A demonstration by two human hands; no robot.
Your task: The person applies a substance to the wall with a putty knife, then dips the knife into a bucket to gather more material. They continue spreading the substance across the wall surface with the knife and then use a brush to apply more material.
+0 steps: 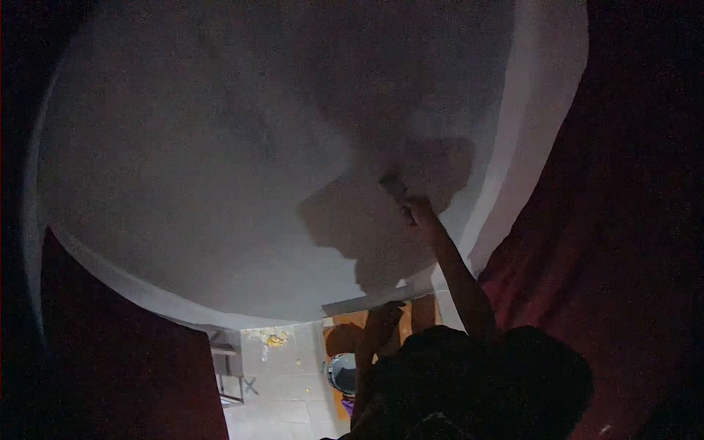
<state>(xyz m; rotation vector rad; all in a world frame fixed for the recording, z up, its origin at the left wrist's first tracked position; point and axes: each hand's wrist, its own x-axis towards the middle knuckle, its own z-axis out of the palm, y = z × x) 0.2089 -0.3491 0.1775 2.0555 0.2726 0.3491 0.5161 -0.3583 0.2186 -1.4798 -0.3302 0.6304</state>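
Note:
My right hand (419,210) is raised against a wide, pale curved-edged surface (183,169), its fingers closed round a short-handled tool. The tool's broad flat end (392,185) meets or nearly meets the surface; in the dim light I cannot make out whether it is a brush or a scraper. Shadows fall around it. Lower down, my left hand (387,312) is a dark shape near the surface's lower edge, with its fingers too dark to read. Dark hair (484,381) covers part of the lower view.
Below, a bucket (342,372) stands on an orange-brown board (339,323), with something purple (347,405) beside it. Yellow crumbs (276,339) lie on the pale tiled floor (282,396). A metal-legged stand (231,370) is at lower left. Dark red areas (125,345) flank the scene.

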